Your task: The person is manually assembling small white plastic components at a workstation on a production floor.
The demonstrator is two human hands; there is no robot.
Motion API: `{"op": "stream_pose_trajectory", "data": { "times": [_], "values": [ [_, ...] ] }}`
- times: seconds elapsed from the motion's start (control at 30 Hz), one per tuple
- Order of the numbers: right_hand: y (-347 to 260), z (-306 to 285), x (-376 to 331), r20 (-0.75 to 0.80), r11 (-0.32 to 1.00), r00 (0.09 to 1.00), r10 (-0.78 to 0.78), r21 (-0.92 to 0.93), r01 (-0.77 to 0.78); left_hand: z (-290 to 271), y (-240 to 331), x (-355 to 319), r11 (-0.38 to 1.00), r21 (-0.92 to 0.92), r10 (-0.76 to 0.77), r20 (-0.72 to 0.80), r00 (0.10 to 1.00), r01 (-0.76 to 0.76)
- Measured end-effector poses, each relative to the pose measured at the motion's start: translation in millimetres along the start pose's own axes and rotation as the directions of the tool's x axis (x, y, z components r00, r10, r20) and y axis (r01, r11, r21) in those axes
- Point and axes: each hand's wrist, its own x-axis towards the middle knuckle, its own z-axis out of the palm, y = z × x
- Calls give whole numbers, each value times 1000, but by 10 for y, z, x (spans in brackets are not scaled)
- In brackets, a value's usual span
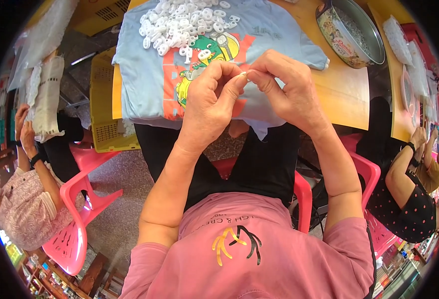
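Observation:
My left hand (212, 97) and my right hand (285, 87) meet in front of me above a light blue printed T-shirt (142, 74) spread over the table. Both are closed in a pinch, thumb against forefinger. Between the fingertips shows a bit of a small white plastic piece (243, 74), mostly hidden by the fingers. Beyond my left hand lies a pile of small white oval plastic pieces with holes (179, 22). One loose white piece (204, 54) sits on the shirt's cartoon print, close to my left fingers.
A round metal tin (346, 37) with small clear bits inside stands at the table's far right. A yellow plastic crate (102, 99) is left of the table. Pink chairs (77, 219) stand around. One person (35, 199) works at the left, another (404, 194) at the right.

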Motion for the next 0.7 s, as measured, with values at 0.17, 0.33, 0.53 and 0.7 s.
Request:
{"op": "stream_pose_trajectory", "data": {
  "times": [0.17, 0.33, 0.53, 0.7],
  "values": [
    [0, 102, -93, -29, 989, 991, 131, 72, -128, -10, -12, 17, 1000, 8, -7, 13, 1000, 7],
    [2, -30, -54, 64, 961, 968, 243, 115, -249, -52, 36, 24, 993, -78, -80, 72, 994, 86],
    [55, -229, 67, 120, 989, 990, -77, -117, 91, -70, 58, 36, 994, -72, -77, 95, 993, 84],
    [9, -240, 138, 224, 981, 967, -120, -122, 150, -99, 71, 26, 992, -86, -85, 109, 990, 95]
  ]
}}
